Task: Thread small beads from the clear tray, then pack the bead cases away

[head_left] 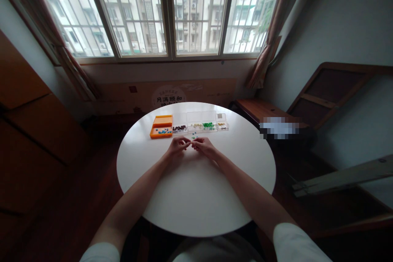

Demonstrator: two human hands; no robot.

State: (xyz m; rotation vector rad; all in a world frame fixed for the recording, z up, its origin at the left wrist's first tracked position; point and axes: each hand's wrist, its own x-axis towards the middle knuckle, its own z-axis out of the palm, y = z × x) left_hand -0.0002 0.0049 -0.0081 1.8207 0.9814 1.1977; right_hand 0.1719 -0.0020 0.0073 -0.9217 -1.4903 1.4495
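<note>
Both my hands rest on the round white table (196,196), fingertips meeting in the middle. My left hand (178,145) is curled in a pinch, and my right hand (202,145) is pinched too; what they hold is too small to name. A few small green beads (193,135) lie just beyond my fingers. Behind them stand an open orange box (161,127) with blue beads, a clear box (179,128) with dark beads, a clear box (205,125) with green and pale beads, and a small clear box (221,123).
A window with bars (172,12) fills the far wall, curtains at both sides. A wooden cabinet (33,131) stands at the left. At the right are a low wooden bench (260,110) and leaning wooden frames (334,90).
</note>
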